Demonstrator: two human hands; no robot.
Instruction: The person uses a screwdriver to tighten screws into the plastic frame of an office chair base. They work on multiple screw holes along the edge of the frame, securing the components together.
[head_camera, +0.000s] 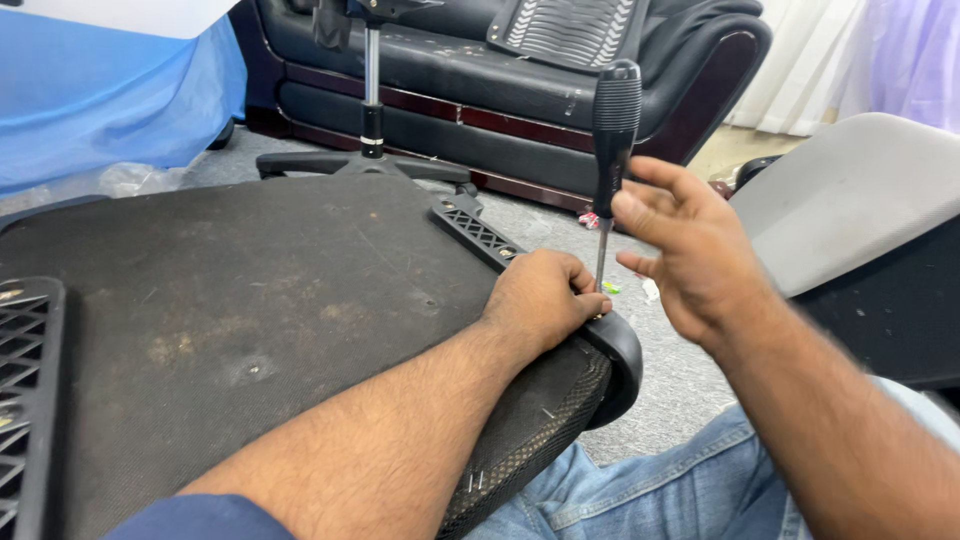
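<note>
Here, grip first: right hand (690, 250) half-open, fingers spread, only fingertips and thumb brushing the lower handle of the screwdriver (612, 150); not clenched on it. Screwdriver stands upright, black ribbed handle up, thin metal shaft running down to the edge of the upturned chair seat (250, 300). Left hand (545, 298) curled into a loose fist at the shaft's foot, resting on the seat rim; whether it pinches the shaft, cannot tell. Tool looks light, rigid; ribbed handle should resist slipping, best held around its thick middle. Black plastic armrest bracket (475, 232) lies just beyond the left hand. Seat rests across the person's jeans (640, 490). Further out: chair base (370, 150), dark sofa (500, 70), grey cushion (850, 190).
</note>
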